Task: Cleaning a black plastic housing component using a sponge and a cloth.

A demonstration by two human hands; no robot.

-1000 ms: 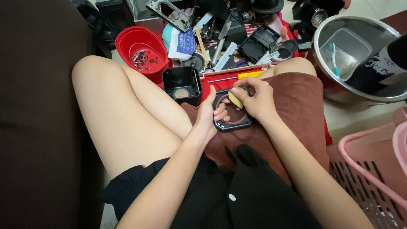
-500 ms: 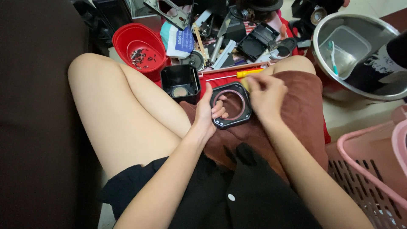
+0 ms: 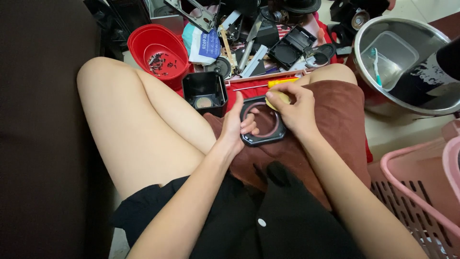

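Note:
On my lap lies a brown cloth (image 3: pixel 335 120). Over it my left hand (image 3: pixel 237 124) grips a black ring-shaped plastic frame (image 3: pixel 262 138), with its fingers curled through the opening. My right hand (image 3: pixel 294 108) rests on the frame's upper right edge and is closed around a small yellow tool handle (image 3: pixel 277 99). The tool's tip is hidden behind the hand and the frame.
A black square box (image 3: pixel 205 91) stands by my knee. Beyond it are a red bowl (image 3: pixel 158 50) with small screws, a yellow-handled screwdriver (image 3: pixel 268 84) and several black parts. A steel bowl (image 3: pixel 407 62) sits at right, a pink basket (image 3: pixel 421 192) lower right.
The frame and both hands have shifted slightly toward me on the cloth. My right hand now shows the yellow handle at the frame's upper edge.

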